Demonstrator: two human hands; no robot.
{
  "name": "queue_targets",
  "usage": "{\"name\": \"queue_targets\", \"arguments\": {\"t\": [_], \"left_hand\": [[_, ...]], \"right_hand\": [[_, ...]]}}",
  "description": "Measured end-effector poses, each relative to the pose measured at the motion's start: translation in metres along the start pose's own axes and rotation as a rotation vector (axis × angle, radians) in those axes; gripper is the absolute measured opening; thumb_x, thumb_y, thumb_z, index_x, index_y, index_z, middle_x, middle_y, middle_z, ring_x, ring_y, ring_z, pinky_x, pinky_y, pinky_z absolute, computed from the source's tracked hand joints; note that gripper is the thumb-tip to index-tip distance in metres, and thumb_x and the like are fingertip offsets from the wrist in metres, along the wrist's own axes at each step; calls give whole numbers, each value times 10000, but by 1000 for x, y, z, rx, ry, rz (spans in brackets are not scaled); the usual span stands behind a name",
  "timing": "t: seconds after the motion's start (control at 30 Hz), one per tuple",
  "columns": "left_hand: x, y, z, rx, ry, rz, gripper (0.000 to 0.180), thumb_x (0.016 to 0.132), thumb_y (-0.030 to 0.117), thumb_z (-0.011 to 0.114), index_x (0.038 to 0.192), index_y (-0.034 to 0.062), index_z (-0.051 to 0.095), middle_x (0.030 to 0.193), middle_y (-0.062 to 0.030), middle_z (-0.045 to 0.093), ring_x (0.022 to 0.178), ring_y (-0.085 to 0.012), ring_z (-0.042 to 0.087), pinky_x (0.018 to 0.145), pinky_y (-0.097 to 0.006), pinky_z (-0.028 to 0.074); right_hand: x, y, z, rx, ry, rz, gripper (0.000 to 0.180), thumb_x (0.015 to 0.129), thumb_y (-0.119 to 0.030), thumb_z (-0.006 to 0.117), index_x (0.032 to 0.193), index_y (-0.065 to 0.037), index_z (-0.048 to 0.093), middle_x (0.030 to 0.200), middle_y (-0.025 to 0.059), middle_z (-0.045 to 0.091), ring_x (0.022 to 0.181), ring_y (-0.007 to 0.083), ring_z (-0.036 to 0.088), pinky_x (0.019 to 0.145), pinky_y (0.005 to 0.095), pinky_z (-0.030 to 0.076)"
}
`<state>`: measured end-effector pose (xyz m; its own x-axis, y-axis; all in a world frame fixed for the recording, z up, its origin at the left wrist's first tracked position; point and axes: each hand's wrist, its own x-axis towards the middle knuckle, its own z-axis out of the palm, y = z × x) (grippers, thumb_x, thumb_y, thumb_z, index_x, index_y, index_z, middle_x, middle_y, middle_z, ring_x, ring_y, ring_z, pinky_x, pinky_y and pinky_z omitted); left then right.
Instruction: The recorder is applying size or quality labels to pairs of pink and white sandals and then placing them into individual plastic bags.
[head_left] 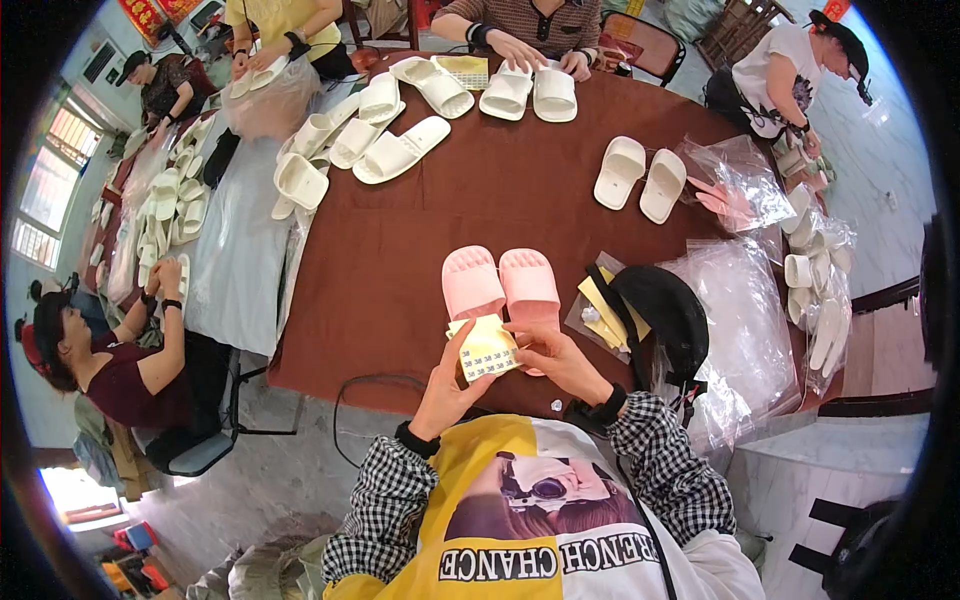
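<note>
My left hand (446,392) grips the left side of a small yellow sticker sheet (487,343) printed with rows of dark marks. At the sheet's right edge, my right hand (557,362) has its thumb and fingers closed on it. Just beyond lies a pair of pink slippers, the left slipper (472,281) and the right slipper (530,284) side by side with toes pointing away from me. The sheet and my hands cover their near ends.
A black cap (660,320) and yellow paper scraps (603,309) lie at right, beside clear plastic bags (735,315). White slippers (402,150) cover the far left of the brown table (400,260). Another white pair (620,172) sits at far right. Several people work around.
</note>
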<state>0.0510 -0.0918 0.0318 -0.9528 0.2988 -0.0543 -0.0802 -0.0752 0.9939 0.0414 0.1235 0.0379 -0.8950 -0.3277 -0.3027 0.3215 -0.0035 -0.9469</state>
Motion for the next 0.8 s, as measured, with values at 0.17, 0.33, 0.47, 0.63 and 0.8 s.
{"name": "queue_targets", "arguments": {"t": [0.17,0.33,0.47,0.63,0.8], "left_hand": [[3,-7,-8,-61,31,-33,590,899,-8,643,1443,60,424,1218,-98,609,1075,-151,600,921,-298,502],[2,-15,-9,5,12,-56,511,901,-28,634,1380,37,465,1153,-95,634,1008,-130,621,877,-272,511],[2,-10,-2,-22,47,-40,456,905,-36,625,1339,25,498,1144,-91,633,1001,-125,616,865,-269,515],[1,-16,-2,18,149,-19,356,909,-12,634,1256,11,555,1092,-101,666,979,-123,623,829,-262,519],[1,-11,4,171,204,-25,336,895,21,661,1218,15,568,973,-89,695,864,-92,639,752,-252,521]], "right_hand": [[-4,12,0,-83,92,-68,400,913,-12,614,1310,-47,573,1042,57,639,863,113,616,771,244,523],[-5,15,1,-138,114,-95,391,896,-8,634,1283,-44,592,1044,72,655,872,127,629,774,267,534],[-2,15,1,-254,156,-193,381,884,-6,643,1262,-42,599,1039,80,655,851,138,632,762,270,532],[-1,3,8,-626,260,-369,353,837,-19,667,1186,-32,613,1020,133,617,961,302,608,836,363,503],[2,-14,18,-843,285,-643,282,814,-42,681,1093,-50,646,1029,133,607,1004,338,582,855,406,490]]}}
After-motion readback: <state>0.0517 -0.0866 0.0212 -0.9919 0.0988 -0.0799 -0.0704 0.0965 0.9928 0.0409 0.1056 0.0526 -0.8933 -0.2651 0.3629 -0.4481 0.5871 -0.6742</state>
